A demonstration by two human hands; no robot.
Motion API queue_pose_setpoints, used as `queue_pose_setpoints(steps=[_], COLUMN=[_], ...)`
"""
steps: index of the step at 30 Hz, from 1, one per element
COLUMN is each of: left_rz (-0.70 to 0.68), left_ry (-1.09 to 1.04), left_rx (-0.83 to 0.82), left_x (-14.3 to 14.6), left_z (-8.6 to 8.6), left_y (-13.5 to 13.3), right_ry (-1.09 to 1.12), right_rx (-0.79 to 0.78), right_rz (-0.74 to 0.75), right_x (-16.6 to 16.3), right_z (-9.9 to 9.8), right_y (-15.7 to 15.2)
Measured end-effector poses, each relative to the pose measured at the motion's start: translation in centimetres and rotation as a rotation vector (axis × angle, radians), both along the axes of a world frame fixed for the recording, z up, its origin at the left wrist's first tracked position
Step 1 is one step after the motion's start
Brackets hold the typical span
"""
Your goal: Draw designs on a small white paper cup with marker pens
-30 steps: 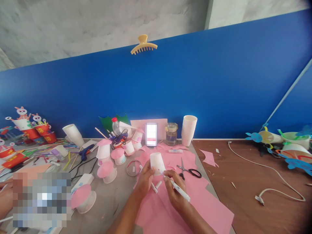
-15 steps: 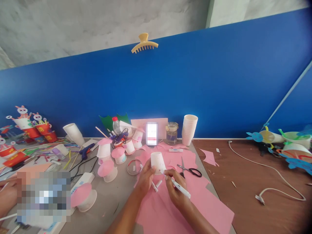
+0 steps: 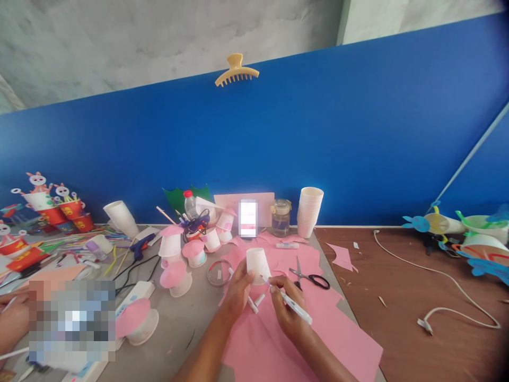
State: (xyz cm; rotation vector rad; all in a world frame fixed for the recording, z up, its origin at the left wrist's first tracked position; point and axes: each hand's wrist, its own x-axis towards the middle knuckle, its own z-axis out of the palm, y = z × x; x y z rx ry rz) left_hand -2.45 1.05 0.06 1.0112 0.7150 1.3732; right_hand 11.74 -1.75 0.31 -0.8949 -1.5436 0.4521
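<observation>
My left hand is closed on a white paper cup, held upside down with its wide rim toward me. In my right hand is a white marker pen, its tip at or very near the cup's lower side. Whether the tip touches the cup I cannot tell. Under both hands lie sheets of pink paper. Beside my left hand are small white caps or pen pieces on the paper. Scissors with black handles lie just right of the cup.
Cups with pink paper discs stand to the left. A stack of paper cups, a lidded jar and a lit phone stand at the back. A white cable crosses the brown table. Another person's hand is at far left.
Almost nothing differs. My right hand and the marker have shifted very slightly at the cup, while my left hand keeps the cup in place.
</observation>
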Motion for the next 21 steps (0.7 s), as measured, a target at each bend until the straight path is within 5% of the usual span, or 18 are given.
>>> queue_pose_setpoints(steps=[21], left_rz=[0.004], left_ry=[0.009], left_rx=[0.002], left_x=[-0.08], left_z=[-0.07], left_y=[0.03], right_ry=[0.003], right_rx=[0.038], right_rz=[-0.029], right_x=[0.02], right_z=[0.69], right_y=[0.0])
